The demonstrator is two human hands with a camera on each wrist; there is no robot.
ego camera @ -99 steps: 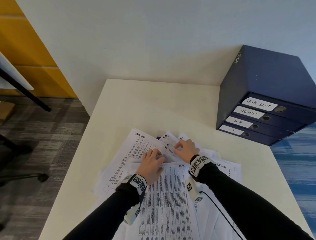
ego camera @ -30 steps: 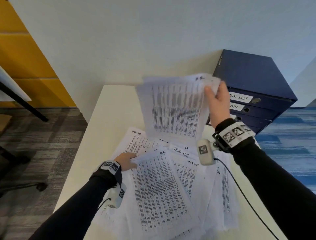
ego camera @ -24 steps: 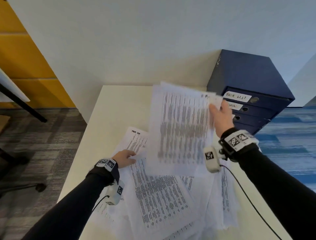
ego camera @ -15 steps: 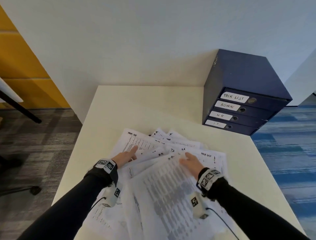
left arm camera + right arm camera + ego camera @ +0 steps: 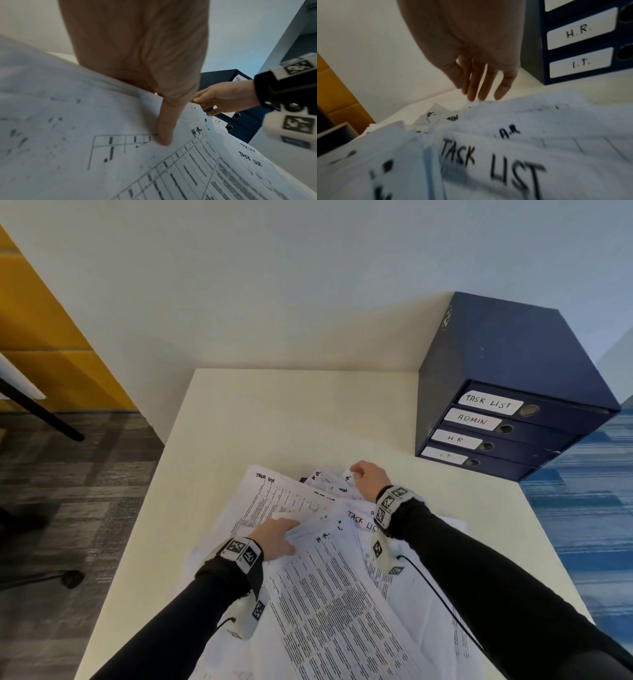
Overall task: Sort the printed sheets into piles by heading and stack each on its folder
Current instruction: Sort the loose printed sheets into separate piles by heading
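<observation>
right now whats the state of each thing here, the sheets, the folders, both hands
loose white printed sheets: unsorted, fanned in one overlapping heap on the cream table
four dark blue labelled folders: stacked flat, closed, no sheets on them
left hand: resting on the heap, thumb on the top H.R. sheet
right hand: at the heap's far edge, fingertips on sheet corners; grip unclear

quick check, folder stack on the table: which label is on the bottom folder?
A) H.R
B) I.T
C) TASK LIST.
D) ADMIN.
B. On the blue folder stack, the labels from the top read TASK LIST, ADMIN, H R, and the lowest label reads I T; the right wrist view also shows the I.T. label below H.R., just above the table.
</observation>
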